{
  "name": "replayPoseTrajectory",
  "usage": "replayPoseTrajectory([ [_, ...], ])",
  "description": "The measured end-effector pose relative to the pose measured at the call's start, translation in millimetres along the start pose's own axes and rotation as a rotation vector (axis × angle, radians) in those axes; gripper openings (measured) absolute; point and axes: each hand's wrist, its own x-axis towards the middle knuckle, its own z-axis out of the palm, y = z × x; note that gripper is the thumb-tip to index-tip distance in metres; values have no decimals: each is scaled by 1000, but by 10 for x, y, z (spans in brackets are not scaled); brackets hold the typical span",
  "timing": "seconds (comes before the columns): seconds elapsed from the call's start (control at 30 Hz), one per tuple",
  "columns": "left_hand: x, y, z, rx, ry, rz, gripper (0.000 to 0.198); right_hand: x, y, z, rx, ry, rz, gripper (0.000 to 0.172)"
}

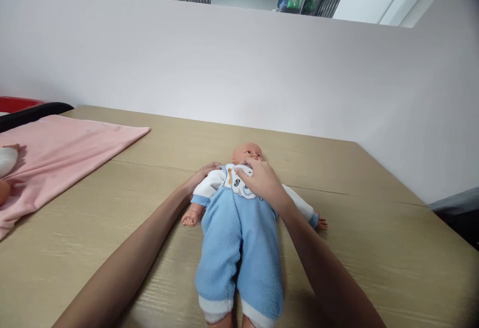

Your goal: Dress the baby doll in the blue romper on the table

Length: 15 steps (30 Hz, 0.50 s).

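Observation:
A baby doll [247, 152] lies on its back, its bald head pointing away from me and its arms spread. It wears a fluffy blue and white romper [239, 228] with an animal face on the chest. At the doll's shoulder on the left of the view, my left hand [206, 170] is closed against the white sleeve, its fingertips partly hidden. Across the upper chest, my right hand [262, 180] has its thumb and fingers curled at the romper's collar, just under the doll's chin. The exact bit of cloth between them is hidden.
The doll rests on a light brown tabletop [157, 248] with seams across it. To the left lies a pink cloth [71, 148] with part of another doll [6, 161] on it. Behind that are a black rim and a red container [18, 103]. A white partition [224, 68] borders the far side.

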Motion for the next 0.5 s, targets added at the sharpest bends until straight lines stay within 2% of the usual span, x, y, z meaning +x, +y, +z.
replayPoseTrajectory([
  [0.07, -38, 14, -4, 13, -22, 8, 22, -29, -32, -108, -135, -14, 17, 19],
  [0.17, -138, 27, 19, 20, -19, 14, 25, -26, -30, -185, -135, -76, 53, 19],
  [0.33, -212, 47, 54, 12, -18, -10, 32, 24, 40, -149, -79, -134, 95, 18],
  [0.5, -91, 8, 97, -3, -35, -67, 38, 25, 39, -100, -30, -136, 74, 20],
])
